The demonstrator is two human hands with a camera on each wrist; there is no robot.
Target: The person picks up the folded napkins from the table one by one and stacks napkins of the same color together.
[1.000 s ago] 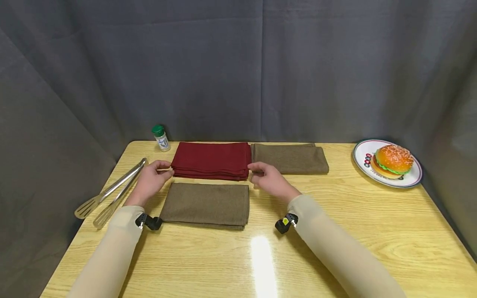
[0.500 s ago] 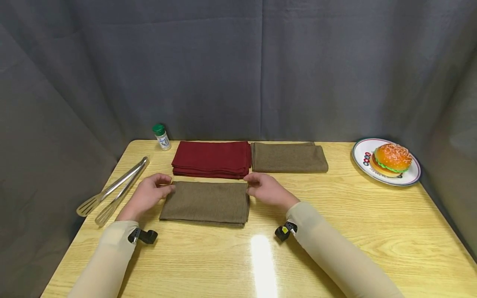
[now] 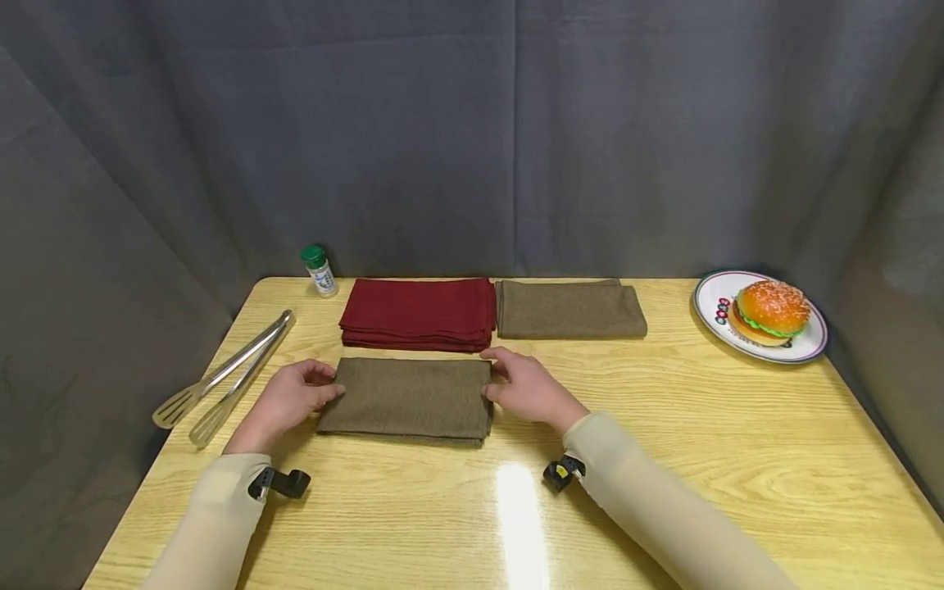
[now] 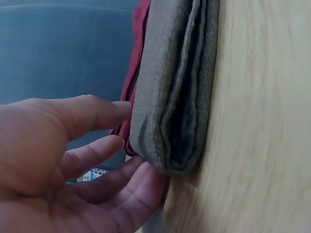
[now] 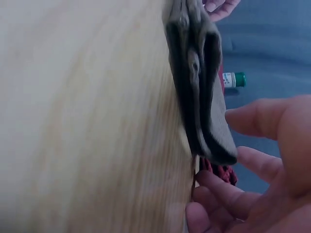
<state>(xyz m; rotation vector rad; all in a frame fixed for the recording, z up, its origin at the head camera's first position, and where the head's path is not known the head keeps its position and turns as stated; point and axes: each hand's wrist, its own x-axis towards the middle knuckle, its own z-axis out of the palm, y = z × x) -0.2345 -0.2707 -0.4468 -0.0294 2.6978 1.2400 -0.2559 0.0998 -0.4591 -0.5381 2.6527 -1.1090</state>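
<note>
A folded brown cloth napkin [image 3: 413, 399] lies flat on the table, its layered side edges showing in both wrist views. At its left end is my left hand [image 3: 291, 399]; in the left wrist view the thumb [image 4: 97, 114] is over the cloth's upper face and the fingers reach around its far corner. My right hand [image 3: 527, 389] is at the opposite end. There the right thumb [image 5: 255, 118] overhangs the upper face, while the fingers [image 5: 226, 196] extend low beside the corner, close to the tabletop. Just behind lies a stack of folded red napkins [image 3: 418, 311].
Another folded brown napkin [image 3: 571, 310] lies right of the red stack. Metal tongs [image 3: 229, 373] rest at the left, near a green-capped shaker [image 3: 320, 272]. On the far right, a plate [image 3: 715, 287] carries a burger [image 3: 770, 311]. Dark curtains [image 3: 369, 139] enclose the table.
Both hands have come back from the sides of the red stack to the ends of the front brown napkin. The napkins stay in place on the table.
</note>
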